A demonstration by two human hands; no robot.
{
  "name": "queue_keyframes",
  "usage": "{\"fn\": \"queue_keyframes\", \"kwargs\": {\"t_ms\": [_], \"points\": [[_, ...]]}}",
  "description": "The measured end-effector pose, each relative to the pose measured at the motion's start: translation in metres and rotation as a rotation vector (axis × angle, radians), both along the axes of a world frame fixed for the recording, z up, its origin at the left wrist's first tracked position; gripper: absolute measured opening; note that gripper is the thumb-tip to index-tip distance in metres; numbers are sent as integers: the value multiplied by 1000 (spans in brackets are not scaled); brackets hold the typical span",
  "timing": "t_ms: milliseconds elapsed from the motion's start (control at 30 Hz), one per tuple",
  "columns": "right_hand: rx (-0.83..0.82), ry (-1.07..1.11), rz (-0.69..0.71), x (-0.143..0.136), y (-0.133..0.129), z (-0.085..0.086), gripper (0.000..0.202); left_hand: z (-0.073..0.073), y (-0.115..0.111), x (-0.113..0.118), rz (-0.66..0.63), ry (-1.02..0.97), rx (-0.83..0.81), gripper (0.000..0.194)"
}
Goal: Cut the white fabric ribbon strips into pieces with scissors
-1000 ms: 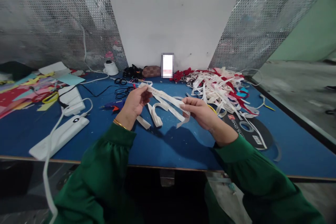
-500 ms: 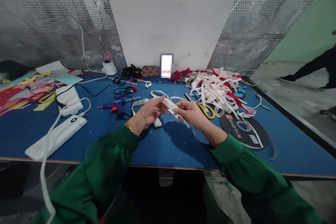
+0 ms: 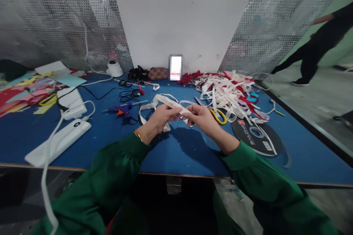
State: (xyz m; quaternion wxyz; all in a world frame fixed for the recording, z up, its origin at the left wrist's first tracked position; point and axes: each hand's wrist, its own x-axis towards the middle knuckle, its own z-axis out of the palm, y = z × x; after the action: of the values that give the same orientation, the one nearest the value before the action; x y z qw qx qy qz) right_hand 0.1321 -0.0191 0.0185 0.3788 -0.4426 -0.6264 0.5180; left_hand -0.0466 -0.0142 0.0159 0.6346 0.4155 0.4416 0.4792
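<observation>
A white ribbon [image 3: 168,101] with faint printing stretches between my two hands above the blue table. My left hand [image 3: 162,118] pinches it between thumb and fingers, with a loop of the ribbon rising behind. Close by on the right, my right hand [image 3: 200,116] grips the ribbon's other part with thumb and forefinger. More white ribbon lies left of my left hand and partly under it. Yellow-handled scissors [image 3: 220,116] rest just beyond my right hand, their blades pointing away to the left.
A blue glue gun [image 3: 121,109] and a white power bank [image 3: 59,144] lie left on the table [image 3: 182,161]. Tangled ribbons [image 3: 223,90] and a black reel [image 3: 255,137] are right. A phone [image 3: 175,67] leans on a white board [image 3: 182,29]. A person [image 3: 317,49] walks at far right.
My left hand has closed in on my right hand and now pinches the ribbon, whose strip extends up and left behind the fingers. The person at far right shows more of the body.
</observation>
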Motion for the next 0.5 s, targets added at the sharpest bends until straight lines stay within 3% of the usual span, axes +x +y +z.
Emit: {"fn": "queue_keyframes", "kwargs": {"t_ms": [67,133,233,333,500], "points": [[51,-101,43,6,2,5,32,-2,-3,2,-33,36,6,37],[202,-335,28,21,5,13,28,0,-4,3,26,35,3,34],[424,-938,-191,53,9,20,20,6,-2,0,136,-15,-27,26],[296,-1374,-200,74,12,13,22,11,-1,-2,184,-61,-49,16],[186,-1405,-148,69,18,-5,30,15,-4,0,185,-82,-90,10]]}}
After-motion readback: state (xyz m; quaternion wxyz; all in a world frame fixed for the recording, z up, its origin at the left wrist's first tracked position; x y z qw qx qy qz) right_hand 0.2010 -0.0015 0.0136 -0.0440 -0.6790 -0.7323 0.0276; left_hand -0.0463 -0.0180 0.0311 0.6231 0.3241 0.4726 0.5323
